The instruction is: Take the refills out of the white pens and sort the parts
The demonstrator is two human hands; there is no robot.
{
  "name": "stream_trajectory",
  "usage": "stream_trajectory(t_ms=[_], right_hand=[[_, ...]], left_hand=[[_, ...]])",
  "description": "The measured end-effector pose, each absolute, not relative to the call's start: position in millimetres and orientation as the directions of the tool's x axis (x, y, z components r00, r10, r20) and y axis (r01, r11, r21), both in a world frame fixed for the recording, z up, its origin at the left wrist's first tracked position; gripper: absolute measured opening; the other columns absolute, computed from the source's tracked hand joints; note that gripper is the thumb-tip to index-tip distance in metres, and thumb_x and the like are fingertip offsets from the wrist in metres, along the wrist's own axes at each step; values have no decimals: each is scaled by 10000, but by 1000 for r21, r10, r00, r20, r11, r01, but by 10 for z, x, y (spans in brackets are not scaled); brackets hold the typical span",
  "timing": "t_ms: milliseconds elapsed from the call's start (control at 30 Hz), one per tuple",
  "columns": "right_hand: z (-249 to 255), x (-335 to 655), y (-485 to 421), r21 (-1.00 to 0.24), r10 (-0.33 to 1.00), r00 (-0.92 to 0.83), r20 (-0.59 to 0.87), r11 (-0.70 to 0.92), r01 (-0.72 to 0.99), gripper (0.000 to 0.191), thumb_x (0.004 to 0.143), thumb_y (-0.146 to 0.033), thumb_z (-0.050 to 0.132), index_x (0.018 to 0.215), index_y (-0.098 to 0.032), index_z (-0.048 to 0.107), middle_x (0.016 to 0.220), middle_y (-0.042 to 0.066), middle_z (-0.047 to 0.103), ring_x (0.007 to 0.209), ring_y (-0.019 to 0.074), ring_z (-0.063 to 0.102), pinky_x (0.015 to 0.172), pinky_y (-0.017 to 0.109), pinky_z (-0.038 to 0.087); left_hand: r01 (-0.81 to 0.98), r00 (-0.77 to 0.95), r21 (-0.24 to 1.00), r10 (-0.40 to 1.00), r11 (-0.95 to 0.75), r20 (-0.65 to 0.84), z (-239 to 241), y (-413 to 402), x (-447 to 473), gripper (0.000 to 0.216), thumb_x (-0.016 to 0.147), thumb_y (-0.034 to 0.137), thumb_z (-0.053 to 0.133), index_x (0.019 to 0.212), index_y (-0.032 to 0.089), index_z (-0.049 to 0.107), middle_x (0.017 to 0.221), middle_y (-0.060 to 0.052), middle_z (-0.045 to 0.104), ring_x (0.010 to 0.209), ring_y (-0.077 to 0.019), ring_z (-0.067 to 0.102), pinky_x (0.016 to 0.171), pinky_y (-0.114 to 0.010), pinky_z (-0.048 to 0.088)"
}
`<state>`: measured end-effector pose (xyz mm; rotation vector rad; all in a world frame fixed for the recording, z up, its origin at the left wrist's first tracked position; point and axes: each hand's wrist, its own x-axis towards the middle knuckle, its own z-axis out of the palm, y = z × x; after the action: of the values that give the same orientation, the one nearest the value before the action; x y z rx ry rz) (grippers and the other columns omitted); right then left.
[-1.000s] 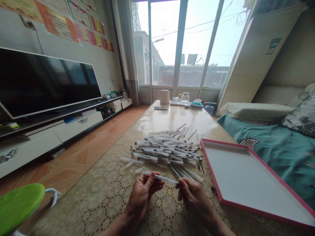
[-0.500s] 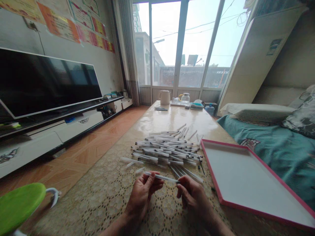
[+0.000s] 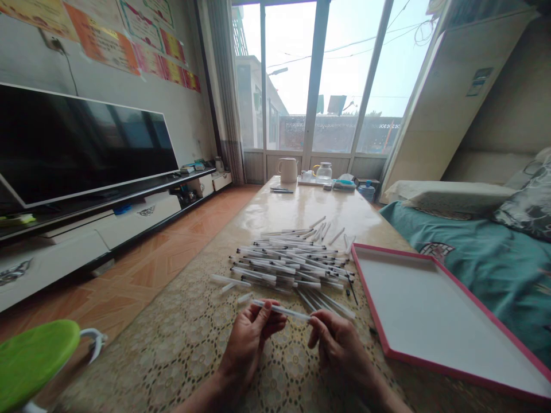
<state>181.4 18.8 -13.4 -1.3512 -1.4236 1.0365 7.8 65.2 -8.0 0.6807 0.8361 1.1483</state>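
Observation:
Between my hands lies a whitish, translucent pen (image 3: 290,312), held nearly level above the patterned tablecloth (image 3: 181,344). My left hand (image 3: 252,332) is closed around its left part, thumb on top. At the other end, the fingertips of my right hand (image 3: 333,332) pinch the tip, which they hide. Just beyond my hands spreads a heap of similar pens (image 3: 284,261), many with black ends. Several thin clear tubes (image 3: 325,301) fan out in front of my right hand. Next to the heap are a slim black stick (image 3: 352,288) and a small black piece (image 3: 348,292).
A shallow white box lid with a pink rim (image 3: 365,298) lies at the right. Towards the table's far end stand a beige jug (image 3: 288,170) and a glass pot (image 3: 323,172). A green stool (image 3: 38,355) is at lower left, a bed (image 3: 482,258) on the right.
The dark end of the pen at my right fingertips no longer shows. My right fingers have shifted very slightly; my left hand and the heap look the same.

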Motion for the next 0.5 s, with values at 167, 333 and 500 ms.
stream_trajectory(t_ms=[167, 333, 500], right_hand=[[-122, 1814, 187, -946, 997, 2, 81, 77, 315, 377, 868, -491, 389, 698, -180, 518, 551, -13, 574, 360, 77, 473, 359, 176, 357], [-120, 1804, 185, -961, 999, -4, 51, 50, 272, 349, 859, -495, 409, 780, -176, 527, 567, -10, 600, 332, 77, 465, 331, 177, 331], [-118, 1812, 186, -954, 997, -5, 72, 70, 291, 411, 877, -493, 368, 658, -173, 504, 501, -23, 551, 323, 70, 455, 323, 169, 312]], left_hand=[[-495, 179, 823, 960, 279, -218, -52, 647, 84, 262, 617, 322, 754, 737, 102, 675, 626, -63, 697, 588, -141, 655, 597, -228, 540], [-496, 180, 824, 961, 272, -209, -59, 641, 82, 261, 627, 326, 747, 744, 104, 677, 637, -63, 698, 592, -139, 653, 595, -224, 537], [-484, 184, 834, 963, 265, -199, -86, 648, 75, 257, 640, 329, 738, 745, 102, 675, 629, -63, 695, 584, -142, 653, 602, -235, 538]])
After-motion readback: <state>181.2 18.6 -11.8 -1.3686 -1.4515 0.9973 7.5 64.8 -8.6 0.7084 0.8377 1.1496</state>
